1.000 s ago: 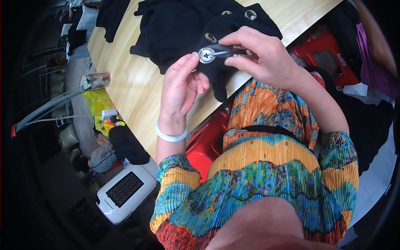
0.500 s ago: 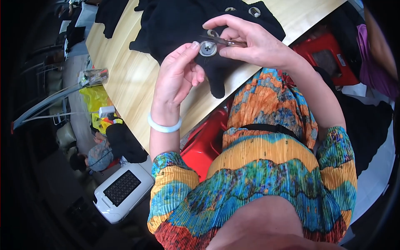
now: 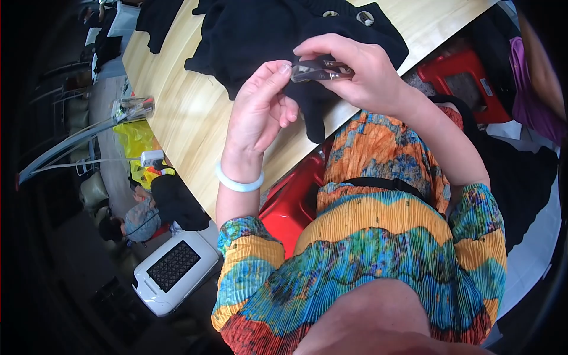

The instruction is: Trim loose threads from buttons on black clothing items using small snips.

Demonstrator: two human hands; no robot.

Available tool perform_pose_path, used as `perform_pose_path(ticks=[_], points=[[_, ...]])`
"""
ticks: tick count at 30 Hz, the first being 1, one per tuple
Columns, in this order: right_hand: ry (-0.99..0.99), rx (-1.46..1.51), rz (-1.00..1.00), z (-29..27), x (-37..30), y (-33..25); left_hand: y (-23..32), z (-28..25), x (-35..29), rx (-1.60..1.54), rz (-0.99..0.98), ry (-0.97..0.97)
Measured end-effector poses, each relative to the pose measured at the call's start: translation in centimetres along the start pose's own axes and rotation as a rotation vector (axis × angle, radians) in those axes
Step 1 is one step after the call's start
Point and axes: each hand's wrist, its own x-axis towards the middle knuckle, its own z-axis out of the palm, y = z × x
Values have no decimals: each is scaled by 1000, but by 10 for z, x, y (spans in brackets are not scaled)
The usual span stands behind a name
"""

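Observation:
A black knit garment [image 3: 254,41] lies on the wooden table, with two large round buttons [image 3: 365,19] showing near its far edge. My left hand [image 3: 257,103] pinches another grey button [image 3: 298,69] between thumb and index finger, just above the cloth. My right hand [image 3: 370,74] is closed around small thread snips [image 3: 322,73]. Their blades lie across the button and hide much of it. I cannot make out any thread between the blades.
The pale wooden table [image 3: 177,112] carries a dark cloth [image 3: 157,23] and a clear container [image 3: 133,107]. Red stools [image 3: 290,207] stand nearby. Left are a yellow bag [image 3: 131,142], a white case with a dark panel [image 3: 174,275] and another person [image 3: 142,222].
The snips have turned and moved down over the button, which showed its face before. My right hand has lowered slightly; my left hand has shifted a little to the right.

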Motion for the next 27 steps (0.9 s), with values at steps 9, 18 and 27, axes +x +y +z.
perform_pose_path(ticks=[9,18,27], points=[[147,-12,-22,9,-7,10,-15,10,-9,315,315,204],[125,-63,-19,25,-7,19,-60,4,6,866,880,580],[95,-99,3,29,-7,21,-66,8,17,1002,962,699]])
